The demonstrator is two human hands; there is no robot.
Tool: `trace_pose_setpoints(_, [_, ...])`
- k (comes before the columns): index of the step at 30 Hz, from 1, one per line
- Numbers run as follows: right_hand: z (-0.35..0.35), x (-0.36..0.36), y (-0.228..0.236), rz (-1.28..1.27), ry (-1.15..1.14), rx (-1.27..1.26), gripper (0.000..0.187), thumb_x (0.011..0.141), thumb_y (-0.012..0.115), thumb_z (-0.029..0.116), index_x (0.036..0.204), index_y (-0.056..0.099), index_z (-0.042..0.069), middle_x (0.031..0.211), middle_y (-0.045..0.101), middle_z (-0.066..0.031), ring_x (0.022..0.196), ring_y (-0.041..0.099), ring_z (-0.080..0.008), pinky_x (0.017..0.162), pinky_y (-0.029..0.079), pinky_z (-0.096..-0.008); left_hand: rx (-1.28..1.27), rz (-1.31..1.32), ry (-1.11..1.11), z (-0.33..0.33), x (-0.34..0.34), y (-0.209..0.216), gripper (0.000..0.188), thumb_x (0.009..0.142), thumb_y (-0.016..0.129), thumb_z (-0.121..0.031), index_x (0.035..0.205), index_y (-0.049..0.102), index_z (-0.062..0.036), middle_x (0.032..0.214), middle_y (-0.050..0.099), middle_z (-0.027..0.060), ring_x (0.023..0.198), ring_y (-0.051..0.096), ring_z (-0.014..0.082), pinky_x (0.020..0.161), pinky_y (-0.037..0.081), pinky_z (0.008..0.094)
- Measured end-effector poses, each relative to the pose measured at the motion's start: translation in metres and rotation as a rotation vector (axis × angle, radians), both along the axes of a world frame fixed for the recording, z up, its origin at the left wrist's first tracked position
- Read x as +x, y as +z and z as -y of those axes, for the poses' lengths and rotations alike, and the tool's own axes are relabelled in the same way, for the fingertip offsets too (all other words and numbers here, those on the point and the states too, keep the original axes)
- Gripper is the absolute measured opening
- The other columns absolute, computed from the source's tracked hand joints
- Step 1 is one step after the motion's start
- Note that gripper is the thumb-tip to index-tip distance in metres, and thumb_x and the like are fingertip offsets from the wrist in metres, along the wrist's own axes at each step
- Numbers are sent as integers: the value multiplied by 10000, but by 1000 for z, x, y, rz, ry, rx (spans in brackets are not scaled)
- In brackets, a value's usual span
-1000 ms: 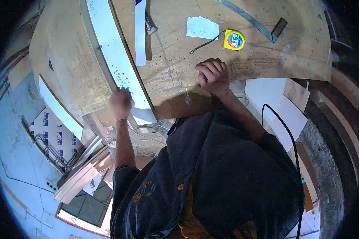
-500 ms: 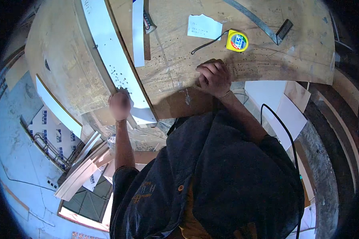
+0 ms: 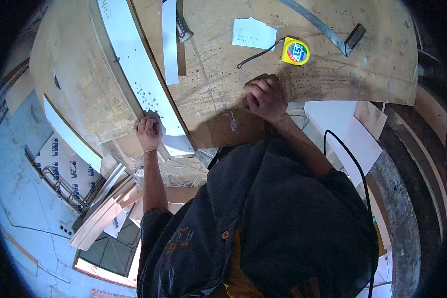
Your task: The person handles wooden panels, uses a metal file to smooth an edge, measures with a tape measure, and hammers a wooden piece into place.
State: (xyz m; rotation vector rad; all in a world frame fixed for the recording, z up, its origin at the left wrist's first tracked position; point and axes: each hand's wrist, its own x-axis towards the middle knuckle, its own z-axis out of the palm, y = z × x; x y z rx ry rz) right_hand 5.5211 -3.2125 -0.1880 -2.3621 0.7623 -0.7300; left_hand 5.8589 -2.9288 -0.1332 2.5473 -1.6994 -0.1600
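Note:
A long white board [image 3: 129, 67] with a brown edge lies on the wooden workbench [image 3: 233, 87], running from the far left toward me. Scattered dark specks and a grey patch show on its face. Closed at the near left edge of this board is my left hand [image 3: 148, 134], fingers curled; whatever they grip is hidden. A narrow wooden strip [image 3: 115, 62] runs along the board's left side. My right hand [image 3: 267, 99] rests on the bench near its front edge, fingers curled in, their contents hidden by the hand and shadow.
A yellow tape measure [image 3: 295, 51] with a black strap lies beyond my right hand, beside a torn paper [image 3: 254, 34] with handwriting. Farther right is a metal try square [image 3: 328, 32]. A narrow white strip [image 3: 170, 44] and a small knife-like tool [image 3: 184, 31] lie right of the board.
My left hand, smeared by motion before, now shows sharply at nearly the same spot. The board's far part appears slightly farther left in the view. My right hand stays in place.

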Motion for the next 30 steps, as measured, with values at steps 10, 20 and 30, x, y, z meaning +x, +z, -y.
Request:
trace_pose_setpoints(10, [3,-1,6,-49,4,-17,300,746,707,183,1034,630,209,963,601,16,919,602,-204,809,503,-361,-3,8,23,1,-2,-2,84,761,627,-133,843,608,-134,965,652,69,957,607,259,998,390,467])
trace_pose_setpoints(20, [0,0,8,-97,-9,40,276,689,734,135,949,673,208,978,633,32,917,615,-198,805,488,-368,-43,23,-27,-4,0,-4,117,751,640,-148,860,605,-122,997,640,92,974,599,290,1004,396,477])
trace_pose_setpoints(30, [2,-2,5,-122,13,-53,241,708,726,208,939,655,227,961,605,36,920,602,-198,815,483,-372,-58,50,-51,7,-2,1,140,727,628,-117,863,594,-117,948,624,95,949,594,296,1007,400,483])
